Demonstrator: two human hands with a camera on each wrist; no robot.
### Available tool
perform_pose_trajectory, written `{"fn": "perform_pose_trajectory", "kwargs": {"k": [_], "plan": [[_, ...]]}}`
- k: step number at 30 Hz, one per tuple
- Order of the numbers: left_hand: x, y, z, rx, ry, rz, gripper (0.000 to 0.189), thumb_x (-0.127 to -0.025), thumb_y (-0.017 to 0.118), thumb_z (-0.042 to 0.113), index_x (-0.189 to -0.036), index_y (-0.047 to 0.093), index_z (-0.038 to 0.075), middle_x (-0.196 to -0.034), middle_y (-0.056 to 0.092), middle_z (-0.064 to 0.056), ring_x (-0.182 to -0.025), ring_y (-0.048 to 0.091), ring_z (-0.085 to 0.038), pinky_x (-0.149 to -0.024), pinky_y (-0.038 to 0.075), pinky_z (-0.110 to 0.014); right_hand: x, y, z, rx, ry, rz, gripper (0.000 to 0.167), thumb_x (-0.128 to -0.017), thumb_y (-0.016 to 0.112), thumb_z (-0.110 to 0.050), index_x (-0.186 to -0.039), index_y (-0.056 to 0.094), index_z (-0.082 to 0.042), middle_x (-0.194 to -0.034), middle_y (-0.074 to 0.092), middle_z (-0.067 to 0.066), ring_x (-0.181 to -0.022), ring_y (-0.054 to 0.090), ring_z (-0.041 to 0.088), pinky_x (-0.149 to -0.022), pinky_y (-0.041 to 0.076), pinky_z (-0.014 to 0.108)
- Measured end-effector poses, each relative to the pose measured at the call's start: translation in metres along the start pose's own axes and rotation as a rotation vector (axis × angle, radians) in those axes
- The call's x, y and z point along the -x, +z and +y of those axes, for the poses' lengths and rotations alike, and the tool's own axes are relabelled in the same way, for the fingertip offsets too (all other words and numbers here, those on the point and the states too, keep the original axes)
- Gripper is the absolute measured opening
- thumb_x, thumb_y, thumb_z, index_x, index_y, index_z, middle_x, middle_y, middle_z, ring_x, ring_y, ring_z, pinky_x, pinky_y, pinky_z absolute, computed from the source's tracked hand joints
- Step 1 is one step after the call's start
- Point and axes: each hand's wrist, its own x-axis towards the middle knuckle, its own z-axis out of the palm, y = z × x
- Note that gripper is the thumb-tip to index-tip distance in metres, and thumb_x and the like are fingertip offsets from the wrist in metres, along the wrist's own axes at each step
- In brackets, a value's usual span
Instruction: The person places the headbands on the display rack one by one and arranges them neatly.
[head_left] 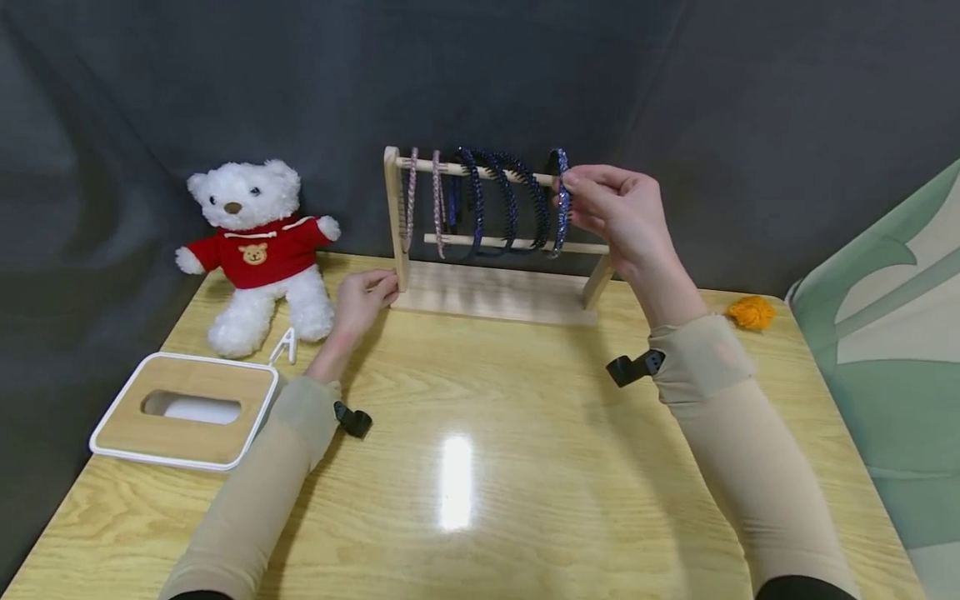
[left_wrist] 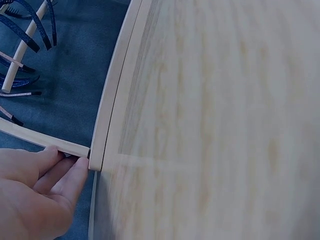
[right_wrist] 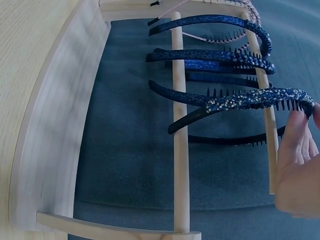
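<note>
A wooden headband rack [head_left: 495, 293] stands at the back of the table, with two rods above its base. Thumb and fingers of my left hand [head_left: 362, 302] pinch the foot of the rack's left upright [left_wrist: 60, 143]. My right hand [head_left: 626, 212] pinches the top of a glittery blue headband [right_wrist: 250, 98], with small comb teeth along its inner side, at the free right end of the top rod [right_wrist: 271, 135]. Several dark blue headbands [head_left: 510, 208] and pink braided headbands [head_left: 438, 200] hang farther left on the rods.
On the left sits a white teddy bear [head_left: 255, 258] in a red sweater. In front of it lie a tissue box [head_left: 191, 442] with a wooden lid and a white letter A [head_left: 291, 340]. An orange fuzzy ball [head_left: 752, 312] rests at the back right, near a green patterned cloth [head_left: 885, 333].
</note>
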Motion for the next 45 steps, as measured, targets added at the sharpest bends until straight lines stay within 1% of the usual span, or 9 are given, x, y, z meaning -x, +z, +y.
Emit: {"fn": "perform_pose_trajectory", "kwargs": {"k": [2,5,14,18,22,30,35,40,45], "plan": [[0.001,0.000,0.000,0.004,-0.006,0.006,0.030,-0.112,0.059,0.009,-0.131,0.071,-0.012,-0.131,0.069,-0.029,-0.109,0.072,-0.025,-0.093,0.062,-0.022,-0.001,0.001,0.002,0.009,0.003,-0.011,0.009,-0.098,0.080,-0.007,-0.103,0.081,0.001,-0.095,0.081,0.008,-0.077,0.076,0.013,-0.068,0.065,0.021],[0.002,-0.001,-0.001,0.003,-0.008,0.010,0.030,-0.112,0.059,0.009,-0.132,0.070,-0.012,-0.132,0.069,-0.029,-0.110,0.072,-0.024,-0.094,0.062,-0.022,-0.002,0.003,0.004,0.017,0.013,-0.021,0.008,-0.099,0.079,-0.007,-0.102,0.081,0.000,-0.095,0.081,0.008,-0.078,0.076,0.014,-0.068,0.065,0.021],[0.000,-0.001,0.001,0.009,0.002,0.008,0.030,-0.112,0.060,0.009,-0.131,0.071,-0.011,-0.132,0.069,-0.029,-0.104,0.072,-0.016,-0.094,0.061,-0.021,-0.003,0.003,0.004,0.040,-0.002,-0.012,0.006,-0.100,0.077,-0.005,-0.101,0.081,0.000,-0.094,0.081,0.007,-0.078,0.076,0.014,-0.071,0.065,0.022],[0.000,-0.001,0.002,0.005,-0.001,0.003,0.030,-0.112,0.060,0.010,-0.131,0.071,-0.011,-0.132,0.069,-0.029,-0.104,0.071,-0.015,-0.094,0.061,-0.020,-0.003,0.002,0.006,0.033,-0.003,-0.012,0.005,-0.100,0.077,-0.004,-0.100,0.081,-0.001,-0.094,0.081,0.008,-0.078,0.077,0.015,-0.071,0.066,0.022],[0.001,0.000,0.002,0.003,-0.007,0.005,0.030,-0.112,0.060,0.010,-0.131,0.071,-0.011,-0.132,0.069,-0.029,-0.107,0.071,-0.018,-0.093,0.061,-0.020,-0.003,0.002,0.009,0.028,0.001,-0.017,0.006,-0.100,0.076,-0.003,-0.099,0.081,-0.002,-0.094,0.081,0.007,-0.077,0.077,0.014,-0.071,0.066,0.022],[0.002,0.002,0.000,0.006,-0.009,0.006,0.030,-0.112,0.059,0.009,-0.132,0.071,-0.011,-0.132,0.069,-0.029,-0.116,0.069,-0.032,-0.095,0.061,-0.022,0.000,0.000,0.013,0.029,0.007,0.014,0.004,-0.100,0.076,-0.002,-0.101,0.080,-0.002,-0.093,0.082,0.006,-0.078,0.077,0.013,-0.072,0.066,0.023],[0.002,-0.001,0.001,0.004,-0.007,0.003,0.030,-0.112,0.059,0.009,-0.132,0.070,-0.011,-0.133,0.068,-0.029,-0.114,0.070,-0.026,-0.096,0.061,-0.023,0.001,0.003,0.016,0.056,-0.040,0.028,0.009,-0.098,0.077,-0.001,-0.107,0.075,-0.001,-0.093,0.081,0.007,-0.078,0.077,0.014,-0.070,0.066,0.023],[0.001,-0.001,0.002,0.003,0.008,0.007,0.030,-0.112,0.060,0.009,-0.131,0.071,-0.011,-0.132,0.069,-0.028,-0.107,0.072,-0.017,-0.096,0.061,-0.023,0.000,0.006,0.016,0.081,-0.087,0.033,0.011,-0.098,0.078,-0.001,-0.107,0.072,-0.001,-0.094,0.081,0.008,-0.077,0.075,0.014,-0.070,0.066,0.024],[0.000,0.000,0.000,0.004,0.009,0.012,0.029,-0.112,0.060,0.008,-0.130,0.072,-0.011,-0.130,0.070,-0.028,-0.107,0.072,-0.021,-0.094,0.062,-0.022,0.003,0.005,0.015,0.128,-0.113,0.041,0.008,-0.100,0.078,-0.006,-0.106,0.075,-0.002,-0.095,0.081,0.008,-0.076,0.075,0.014,-0.071,0.066,0.024]]}}
